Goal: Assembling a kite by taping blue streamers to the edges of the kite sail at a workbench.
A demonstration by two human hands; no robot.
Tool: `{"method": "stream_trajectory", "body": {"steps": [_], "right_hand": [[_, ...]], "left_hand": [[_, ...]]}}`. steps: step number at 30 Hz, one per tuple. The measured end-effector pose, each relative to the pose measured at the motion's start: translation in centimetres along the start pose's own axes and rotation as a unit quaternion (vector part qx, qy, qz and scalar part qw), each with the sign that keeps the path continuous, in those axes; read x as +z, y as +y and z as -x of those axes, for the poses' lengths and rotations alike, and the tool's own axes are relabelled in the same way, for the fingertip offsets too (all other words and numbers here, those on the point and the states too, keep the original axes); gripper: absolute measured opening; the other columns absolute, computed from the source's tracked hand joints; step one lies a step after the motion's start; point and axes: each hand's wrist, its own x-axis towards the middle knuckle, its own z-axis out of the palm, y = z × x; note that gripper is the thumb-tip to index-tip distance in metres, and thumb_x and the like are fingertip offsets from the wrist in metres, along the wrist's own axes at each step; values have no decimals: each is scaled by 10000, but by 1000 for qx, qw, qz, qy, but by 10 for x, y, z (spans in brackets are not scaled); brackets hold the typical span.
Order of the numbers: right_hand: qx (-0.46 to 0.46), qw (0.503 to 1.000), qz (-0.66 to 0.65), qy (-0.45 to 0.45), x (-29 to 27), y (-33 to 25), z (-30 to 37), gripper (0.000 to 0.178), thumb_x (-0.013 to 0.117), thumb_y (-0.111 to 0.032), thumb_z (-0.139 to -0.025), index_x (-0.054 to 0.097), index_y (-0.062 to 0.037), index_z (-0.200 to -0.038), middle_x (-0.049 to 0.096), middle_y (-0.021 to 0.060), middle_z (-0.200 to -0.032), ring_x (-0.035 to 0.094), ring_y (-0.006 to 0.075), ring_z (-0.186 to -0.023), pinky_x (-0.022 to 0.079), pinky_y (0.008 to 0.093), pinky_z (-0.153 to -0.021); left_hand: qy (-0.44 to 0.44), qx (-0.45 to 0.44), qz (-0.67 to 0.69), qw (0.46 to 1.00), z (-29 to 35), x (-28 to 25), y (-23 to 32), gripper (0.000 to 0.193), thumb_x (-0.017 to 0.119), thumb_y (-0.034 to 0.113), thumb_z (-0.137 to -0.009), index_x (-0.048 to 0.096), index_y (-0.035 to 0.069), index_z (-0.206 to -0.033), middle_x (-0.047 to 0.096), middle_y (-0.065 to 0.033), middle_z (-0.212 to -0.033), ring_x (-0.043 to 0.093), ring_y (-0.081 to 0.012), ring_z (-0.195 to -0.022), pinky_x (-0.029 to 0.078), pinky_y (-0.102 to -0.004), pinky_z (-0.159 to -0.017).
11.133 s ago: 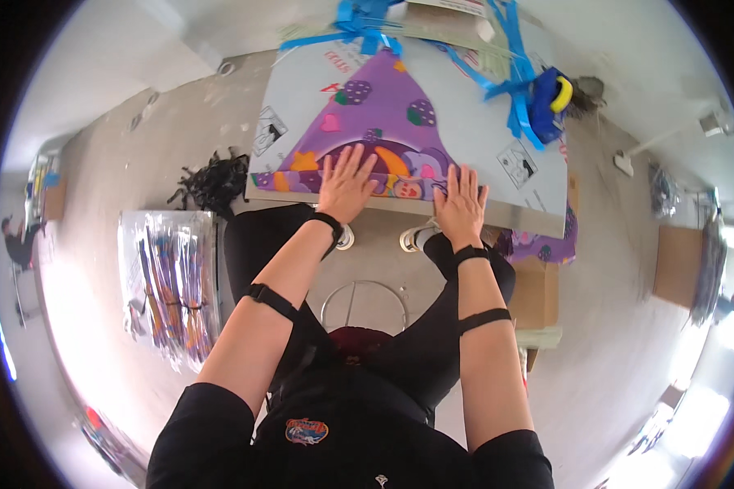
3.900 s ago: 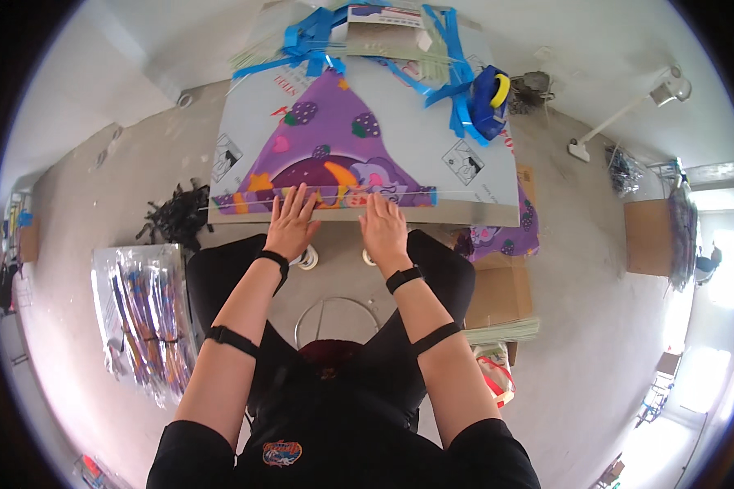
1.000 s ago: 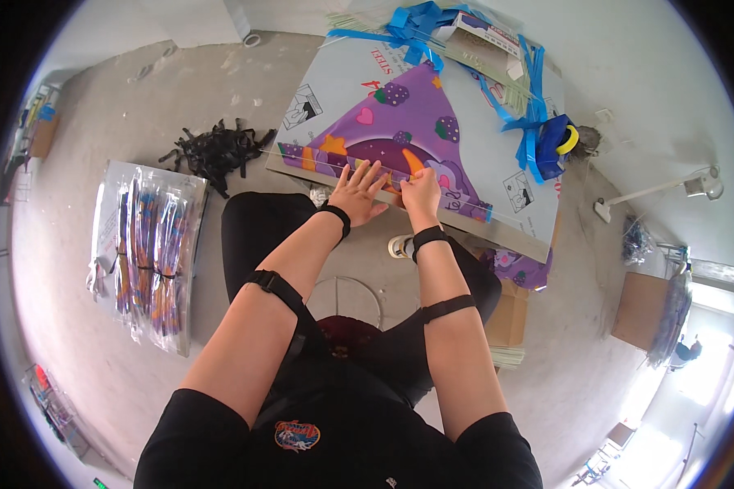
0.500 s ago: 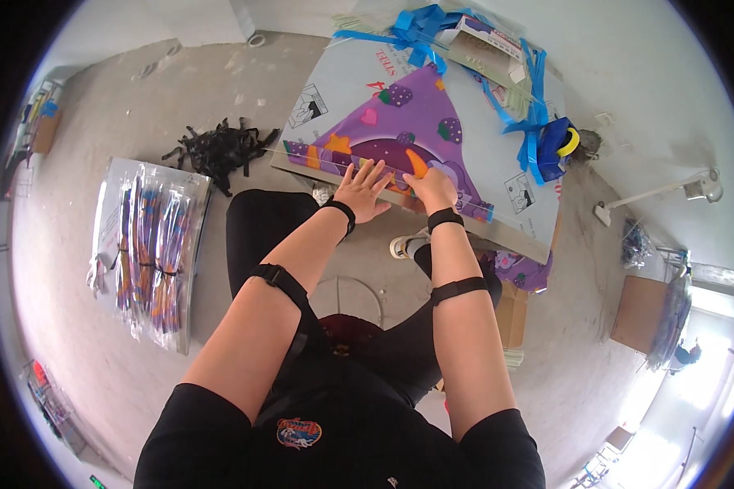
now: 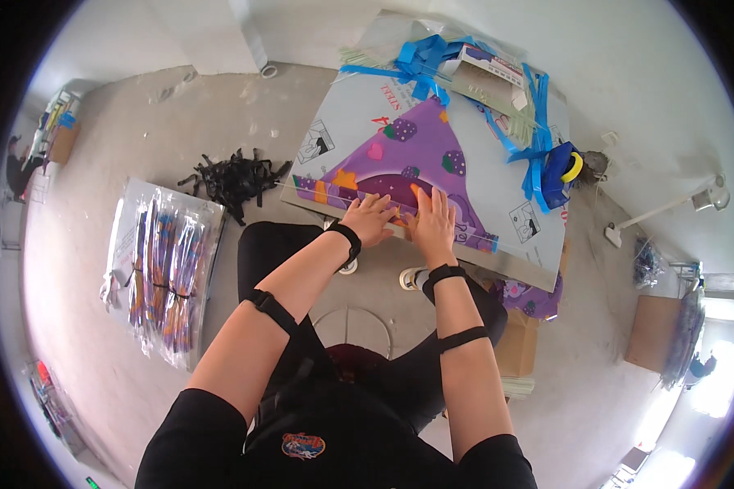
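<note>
A purple triangular sheet, printed with strawberries and a heart and kite-like in shape, lies on the grey-white board in front of me. A thin pale rod runs along its near edge and sticks out past its left corner. My left hand rests on that edge left of the middle, fingers spread. Close beside it, my right hand lies on the same edge with its fingers stretched out. Both palms face down, and they cover part of the edge and rod.
Blue ribbon, an open carton and a blue tape dispenser lie on the board's far side. Black straps heap on the floor at left, near plastic-wrapped colourful bundles. A cardboard box stands by my right knee.
My right hand has gone from a closed, thumb-out shape to flat with stretched fingers. My left hand stays on the edge. The whole view has shifted slightly.
</note>
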Motion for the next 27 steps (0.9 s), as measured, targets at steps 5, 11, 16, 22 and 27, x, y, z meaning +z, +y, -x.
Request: {"method": "stream_trajectory", "body": {"steps": [5, 11, 16, 22, 27], "right_hand": [[40, 996, 37, -77, -16, -4, -58, 420, 759, -182, -734, 534, 1, -1038, 662, 175, -951, 639, 321, -960, 505, 407, -813], [25, 976, 168, -139, -58, 6, -115, 535, 756, -418, -722, 628, -24, -1060, 670, 169, -1025, 650, 304, -972, 520, 400, -798], [73, 974, 191, -93, -75, -5, -130, 570, 711, -528, -726, 651, -66, -1053, 686, 126, -1003, 660, 288, -947, 527, 393, -764], [42, 972, 217, -79, -78, 19, -109, 570, 725, -531, -709, 634, -89, -1058, 691, 114, -963, 667, 297, -902, 529, 405, -727], [-74, 969, 236, -19, -75, 58, -66, 505, 729, -375, -755, 570, -90, -1140, 589, 123, -1148, 531, 300, -1134, 426, 429, -932]], "left_hand": [[-38, -7, -29, 999, -46, -18, 7, 693, 359, 555, -934, 177, 185, -1491, 52, -68, -1567, 17, -250, -1445, 38, -478, -1151], [-52, 10, -42, 998, -101, -35, 15, 683, 352, 549, -941, 169, 190, -1492, 29, -59, -1569, 8, -246, -1445, 37, -471, -1153], [-44, 25, -66, 997, -130, -43, 14, 673, 352, 538, -946, 156, 205, -1496, 27, -51, -1570, 4, -242, -1445, 29, -480, -1151], [-74, 35, -63, 995, -130, -20, 35, 673, 349, 540, -944, 169, 198, -1494, 36, -57, -1569, 16, -252, -1444, 54, -496, -1147], [-113, 69, -35, 990, -113, -6, 55, 666, 386, 523, -937, 222, 172, -1480, 91, -70, -1562, 67, -265, -1440, 125, -500, -1139]]}}
